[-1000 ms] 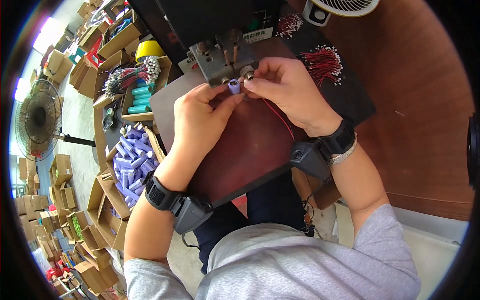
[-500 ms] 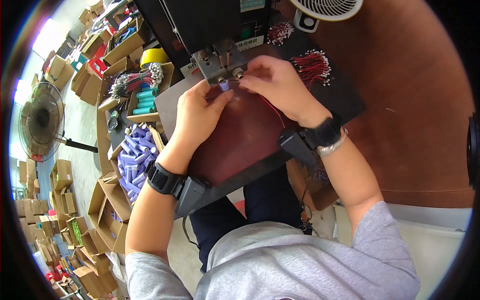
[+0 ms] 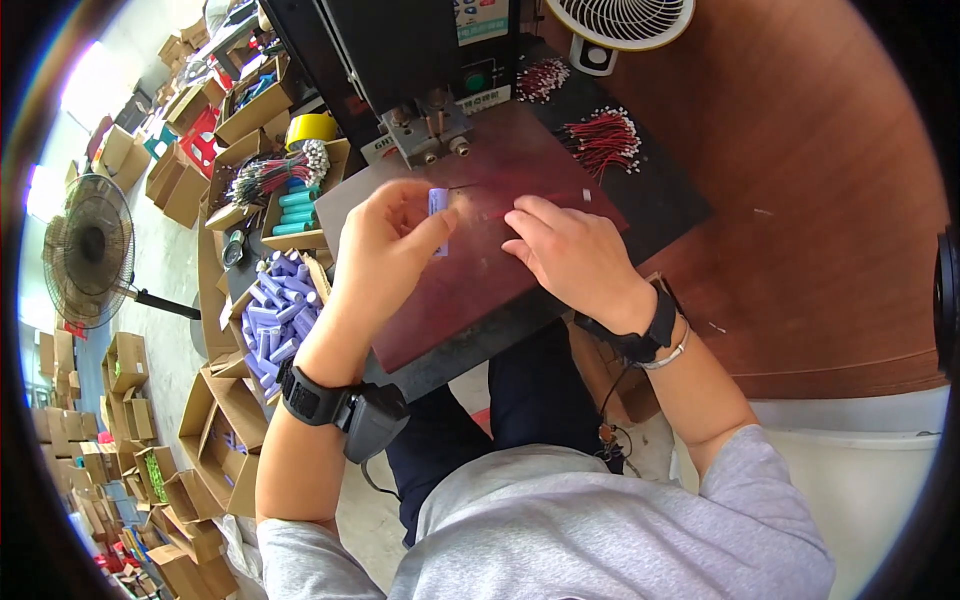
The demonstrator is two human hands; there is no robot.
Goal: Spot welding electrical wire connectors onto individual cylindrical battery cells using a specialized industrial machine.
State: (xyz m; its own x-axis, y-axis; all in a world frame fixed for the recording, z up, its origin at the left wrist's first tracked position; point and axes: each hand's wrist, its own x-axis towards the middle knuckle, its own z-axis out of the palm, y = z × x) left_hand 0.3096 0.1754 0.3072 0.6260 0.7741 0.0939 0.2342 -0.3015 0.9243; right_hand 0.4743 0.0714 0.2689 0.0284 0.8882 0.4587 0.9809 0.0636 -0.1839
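My left hand (image 3: 385, 235) pinches a purple cylindrical battery cell (image 3: 438, 222) upright between thumb and fingers, over a dark reddish plate (image 3: 440, 320). A thin dark wire runs off the cell's top end toward the right. To the right, my right hand (image 3: 580, 255) has its fingers curled in a pinch at a thin red wire (image 3: 492, 215), which is partly blurred. A small white connector (image 3: 587, 195) lies just beyond that hand. Above both hands stands a black spot welder (image 3: 400, 70); its two electrode tips (image 3: 445, 152) are apart from the cell.
Left of the plate, a cardboard box holds many purple cells (image 3: 280, 305), with teal cells (image 3: 297, 212) and wire leads (image 3: 275, 175) behind. Bundles of red leads (image 3: 605, 138) lie on the right, near a small white fan (image 3: 620, 20). A standing fan (image 3: 90, 250) is farther left.
The cell has come down and away from the electrode tips in my left hand. My right hand has moved down and right from the tips. The view has shifted slightly.
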